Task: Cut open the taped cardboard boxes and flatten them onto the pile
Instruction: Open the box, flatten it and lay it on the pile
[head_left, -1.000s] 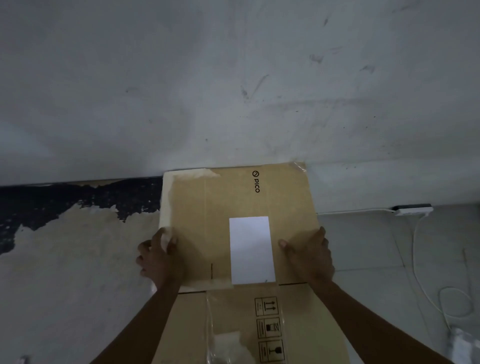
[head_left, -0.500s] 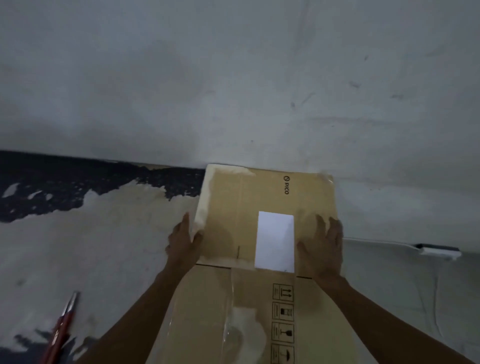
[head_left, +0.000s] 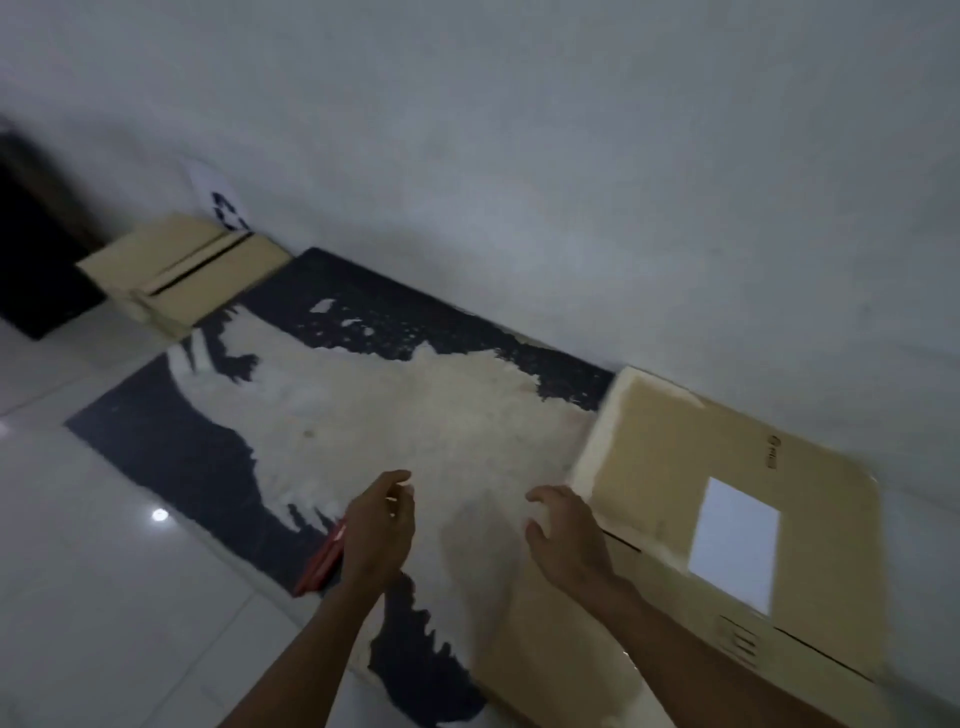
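The flattened cardboard box (head_left: 727, 519) lies on the floor to my right, its far edge against the wall (head_left: 571, 182), a white label (head_left: 735, 538) on its upper face; my right hand (head_left: 566, 535) hovers just beside its near-left edge, fingers loosely curled and holding nothing, and I cannot say for sure whether it touches the cardboard. My left hand (head_left: 376, 525) hangs over the worn dark mat (head_left: 363, 415), fingers relaxed and empty, right above the red-handled cutter (head_left: 322, 564), which I judge to be the thing I want next. The risk, as I see it, is there: the cutter is half hidden under my hand, I cannot tell which way its blade points or whether it is out, and a blind grab could nick a finger or push it further along the mat. The picture is also blurred, so my aim is unsure. Further off to the left, a pile of flattened boxes (head_left: 182, 270) sits at the foot of the wall, well apart from this one, with the mat and glossy floor tiles (head_left: 104, 597) between as open room for carrying. The wall hems in the far side, so dragging the box along it could catch a corner; lifting it toward me first looks safer.
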